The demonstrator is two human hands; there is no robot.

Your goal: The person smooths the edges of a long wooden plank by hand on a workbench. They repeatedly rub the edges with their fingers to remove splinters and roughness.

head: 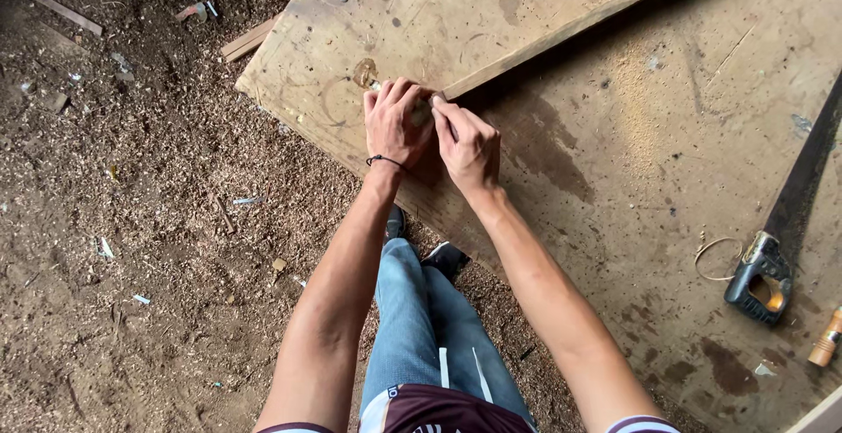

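My left hand [395, 119] and my right hand [467, 145] meet at the near edge of a pale wooden board [456, 12] that lies on a stained wooden workbench [667, 161]. Both hands close together around a small, mostly hidden wooden object [422, 111]; what it is cannot be told. A thin black band circles my left wrist. A curl of wood shaving [364, 72] lies on the board just beyond my left fingers.
A handsaw with a black handle [761, 277] lies on the bench at the right, a thin ring [715, 257] beside it and a wooden tool handle [826, 338] at the edge. Sawdust and wood scraps [66, 3] cover the floor at left.
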